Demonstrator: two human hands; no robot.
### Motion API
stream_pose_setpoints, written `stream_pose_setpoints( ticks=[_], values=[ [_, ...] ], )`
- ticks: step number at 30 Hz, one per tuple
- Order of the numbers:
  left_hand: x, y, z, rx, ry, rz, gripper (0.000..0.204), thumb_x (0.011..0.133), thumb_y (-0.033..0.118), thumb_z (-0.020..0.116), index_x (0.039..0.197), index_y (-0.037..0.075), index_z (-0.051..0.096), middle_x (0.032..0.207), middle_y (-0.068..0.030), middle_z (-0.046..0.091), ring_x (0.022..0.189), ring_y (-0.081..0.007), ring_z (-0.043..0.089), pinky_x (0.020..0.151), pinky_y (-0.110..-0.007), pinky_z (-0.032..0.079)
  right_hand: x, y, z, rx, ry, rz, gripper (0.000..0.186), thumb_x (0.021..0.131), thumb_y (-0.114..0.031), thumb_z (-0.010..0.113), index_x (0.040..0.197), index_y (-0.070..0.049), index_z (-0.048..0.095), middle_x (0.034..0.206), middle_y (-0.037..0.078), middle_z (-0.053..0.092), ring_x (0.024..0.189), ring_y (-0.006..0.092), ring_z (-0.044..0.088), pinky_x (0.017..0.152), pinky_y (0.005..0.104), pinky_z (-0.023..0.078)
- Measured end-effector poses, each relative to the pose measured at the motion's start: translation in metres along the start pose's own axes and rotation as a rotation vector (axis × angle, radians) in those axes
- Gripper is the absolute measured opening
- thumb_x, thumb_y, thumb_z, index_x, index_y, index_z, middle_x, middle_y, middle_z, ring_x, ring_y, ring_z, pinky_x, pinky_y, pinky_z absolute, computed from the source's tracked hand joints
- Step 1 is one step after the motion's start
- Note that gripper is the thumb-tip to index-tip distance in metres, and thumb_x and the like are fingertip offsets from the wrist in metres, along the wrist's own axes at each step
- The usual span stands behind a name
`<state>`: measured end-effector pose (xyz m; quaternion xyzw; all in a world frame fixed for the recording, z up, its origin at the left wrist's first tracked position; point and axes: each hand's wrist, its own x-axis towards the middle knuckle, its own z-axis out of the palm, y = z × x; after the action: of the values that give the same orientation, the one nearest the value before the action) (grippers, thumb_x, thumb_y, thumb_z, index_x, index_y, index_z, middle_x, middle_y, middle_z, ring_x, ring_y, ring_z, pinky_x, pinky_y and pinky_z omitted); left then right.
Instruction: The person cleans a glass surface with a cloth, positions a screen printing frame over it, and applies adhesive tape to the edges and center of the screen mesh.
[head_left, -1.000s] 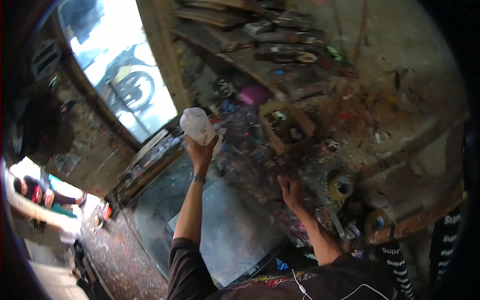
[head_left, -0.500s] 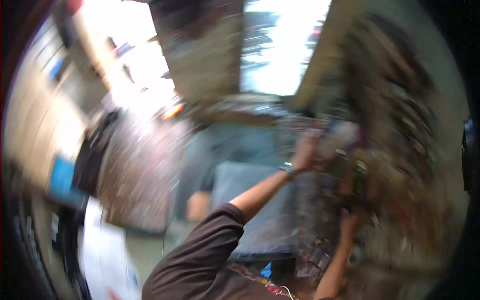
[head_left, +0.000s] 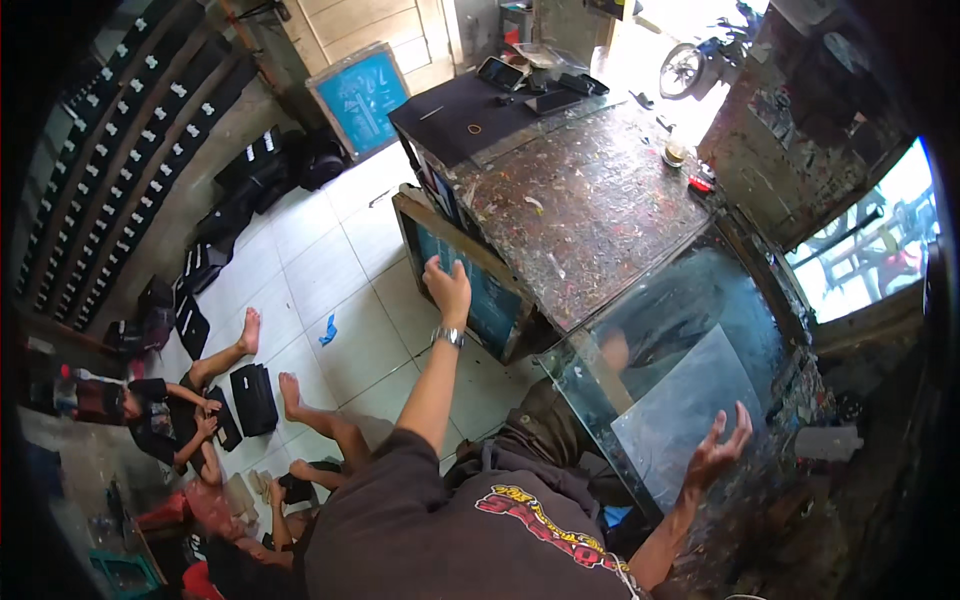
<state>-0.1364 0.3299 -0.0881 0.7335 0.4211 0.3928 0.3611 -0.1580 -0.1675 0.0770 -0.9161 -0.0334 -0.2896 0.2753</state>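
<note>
My left hand [head_left: 449, 292] is stretched forward, thumb and forefinger apart, at a wood-framed screen with blue mesh [head_left: 485, 312]. That frame stands on edge against the side of a paint-stained workbench [head_left: 590, 215]. Whether the fingertips touch the frame is hard to tell; nothing shows in their grip. On my right, my right hand [head_left: 718, 452] hovers with loosely bent, spread fingers by the edge of a grey translucent sheet [head_left: 675, 410]. It holds nothing. The sheet lies on a glass tabletop [head_left: 715, 285].
Another blue framed screen [head_left: 360, 100] leans near the door. Phones [head_left: 502, 74] and a glass jar [head_left: 673, 154] stand on the bench. At lower left, people sit on the tiled floor, one in a black shirt [head_left: 158, 425], beside a stack of black pieces [head_left: 254, 397].
The view has swung left and sharpened from a blur. My left hand has left the cluttered area at right for the framed screen. My right hand now hovers by the grey sheet.
</note>
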Motion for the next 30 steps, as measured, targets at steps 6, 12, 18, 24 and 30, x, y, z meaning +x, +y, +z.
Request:
stream_pose_setpoints(
  ticks=[6, 12, 18, 24, 30],
  values=[
    [0.018, -0.030, 0.134, 0.217, -0.433, -0.071, 0.087, 0.082, 0.029, 0.071, 0.143, -0.014, 0.026, 0.149, -0.0343, 0.034, 0.140, -0.0443, 0.032, 0.120, -0.049, 0.021, -0.022, 0.011, -0.025, -0.010, 0.047, 0.044, 0.030, 0.098, -0.018, 0.058, 0.122, 0.000, 0.061, 0.123, 0.018, 0.060, 0.114, 0.0354, 0.057, 0.099, 0.0428, 0.045],
    [0.131, -0.131, 0.109, 0.473, -0.218, 0.101, 0.041, 0.079, 0.031, 0.071, 0.092, -0.009, 0.071, 0.095, -0.0253, 0.072, 0.087, -0.0385, 0.069, 0.082, -0.048, 0.052, -0.043, 0.005, -0.041, 0.110, 0.099, 0.131, 0.027, 0.097, -0.018, 0.060, 0.116, 0.000, 0.063, 0.115, 0.018, 0.062, 0.108, 0.0363, 0.059, 0.095, 0.0434, 0.046],
    [0.028, -0.100, 0.020, 0.244, -0.193, -0.472, 0.049, 0.075, 0.015, 0.071, 0.113, -0.013, 0.058, 0.109, -0.0225, 0.068, 0.093, -0.0331, 0.068, 0.083, -0.042, 0.057, -0.066, 0.029, -0.060, 0.121, 0.152, 0.327, 0.025, 0.097, -0.020, 0.060, 0.110, 0.001, 0.065, 0.106, 0.017, 0.066, 0.100, 0.0298, 0.063, 0.090, 0.0371, 0.048],
    [0.073, -0.071, -0.109, -0.060, -0.312, -0.136, 0.079, 0.067, 0.008, 0.069, 0.140, 0.000, 0.042, 0.123, -0.0190, 0.060, 0.112, -0.0326, 0.058, 0.099, -0.039, 0.047, -0.023, 0.012, -0.067, 0.469, 0.135, 0.273, 0.022, 0.103, -0.014, 0.050, 0.102, 0.000, 0.067, 0.096, 0.005, 0.065, 0.087, 0.0146, 0.059, 0.081, 0.0283, 0.049],
    [0.056, 0.056, -0.356, -0.005, -0.285, -0.019, 0.074, 0.078, 0.004, 0.071, 0.145, -0.002, 0.038, 0.134, -0.0154, 0.053, 0.119, -0.0276, 0.054, 0.102, -0.037, 0.043, -0.024, -0.046, -0.057, 0.416, -1.175, 0.079, 0.020, 0.096, -0.017, 0.061, 0.101, 0.001, 0.066, 0.081, 0.021, 0.066, 0.078, 0.0336, 0.067, 0.073, 0.0386, 0.052]
  ],
)
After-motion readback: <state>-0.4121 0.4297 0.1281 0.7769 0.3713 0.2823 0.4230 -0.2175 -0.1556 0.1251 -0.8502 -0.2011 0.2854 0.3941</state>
